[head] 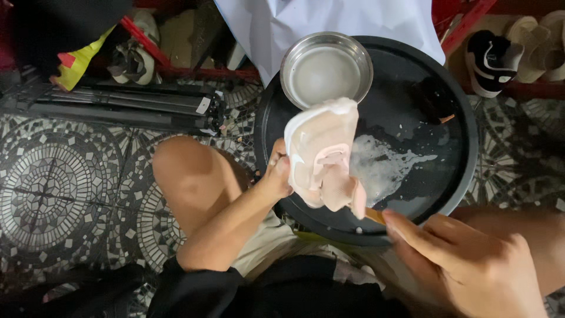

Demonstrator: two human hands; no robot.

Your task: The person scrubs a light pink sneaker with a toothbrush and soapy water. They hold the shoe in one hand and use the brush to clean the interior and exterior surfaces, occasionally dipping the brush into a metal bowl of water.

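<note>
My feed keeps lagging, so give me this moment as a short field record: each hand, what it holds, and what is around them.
left hand: grips the pale pink shoe, held over the tray
right hand: holds a brush handle; its bristle end is hidden behind the shoe
shoe state: white foam on its upper edge
black round tray: suds pooled on it, dark block near the far side
metal bowl: on the tray, cloudy water inside
floor: patterned mosaic tiles

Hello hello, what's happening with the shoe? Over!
Left hand grips pink shoe over black basin. Right hand holds brush handle. Nothing blocking.
</note>
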